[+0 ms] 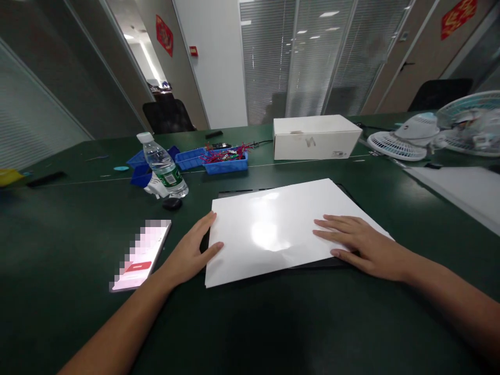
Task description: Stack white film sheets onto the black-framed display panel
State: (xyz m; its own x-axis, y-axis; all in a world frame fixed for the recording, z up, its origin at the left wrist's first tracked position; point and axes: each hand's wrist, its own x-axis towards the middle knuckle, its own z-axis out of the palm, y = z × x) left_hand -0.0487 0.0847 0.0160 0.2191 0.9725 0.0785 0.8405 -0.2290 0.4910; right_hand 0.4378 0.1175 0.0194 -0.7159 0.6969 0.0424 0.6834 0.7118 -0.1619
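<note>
The dark green counter fills the view, and both forearms reach across it from the near edge, the left one angling in from the lower left, the right one from the lower right. Between them lies a glossy white sheet, resting on a thin black board whose edge shows along the sheet's near and far sides.

The right hand lies flat, palm down, on the sheet's right part, its fingers stretched out and slightly spread, pointing left; it grips nothing. The left hand is at the sheet's left edge, open, with fingertips touching that edge and the thumb reaching along it; whether it lifts the edge cannot be told.

Farther back stand a white cardboard box and, to the right, white desk fans. Blue parts trays with small coloured pieces sit left of the box, a clear water bottle just beside them. A phone lies near the left wrist.
</note>
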